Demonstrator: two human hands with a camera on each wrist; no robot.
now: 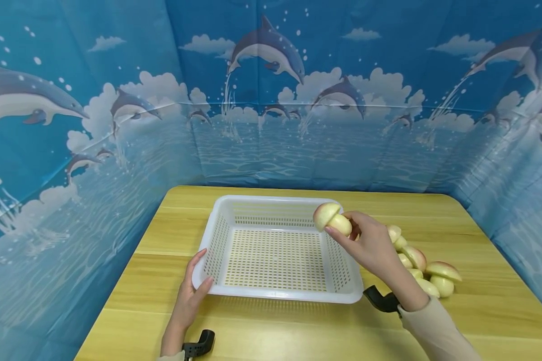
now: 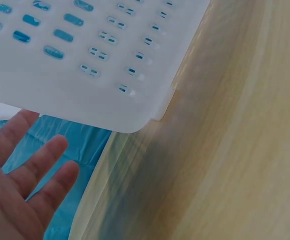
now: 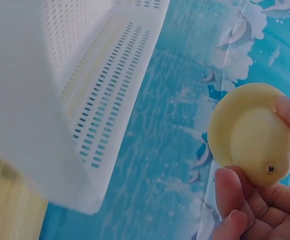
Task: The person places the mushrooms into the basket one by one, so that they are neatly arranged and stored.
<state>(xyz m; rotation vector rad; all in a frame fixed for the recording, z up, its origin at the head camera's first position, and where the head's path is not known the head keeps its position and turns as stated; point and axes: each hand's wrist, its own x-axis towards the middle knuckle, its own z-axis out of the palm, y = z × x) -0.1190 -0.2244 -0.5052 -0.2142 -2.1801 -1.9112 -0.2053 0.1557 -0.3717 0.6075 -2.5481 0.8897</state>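
A white perforated plastic basket [image 1: 277, 293] stands in the middle of the table, in the head view. My left hand [image 1: 191, 291] holds its front left corner, thumb over the rim and fingers along the outside. The left wrist view shows the slotted basket wall [image 2: 74, 75] and several spread fingers [image 2: 39, 160]. Above the basket's right side my right hand [image 1: 370, 240] pinches a mushroom-shaped piece [image 1: 327, 215], pale yellow with a reddish cap. Its rounded stem end with a dark spot [image 3: 271, 169] faces the right wrist camera. No pieces show inside the basket.
Several more mushroom-shaped pieces [image 1: 442, 278] lie in a group on the wooden table [image 1: 140, 296], right of the basket and partly hidden by my right arm. A blue dolphin-print curtain [image 1: 271, 150] surrounds the table at the back and sides.
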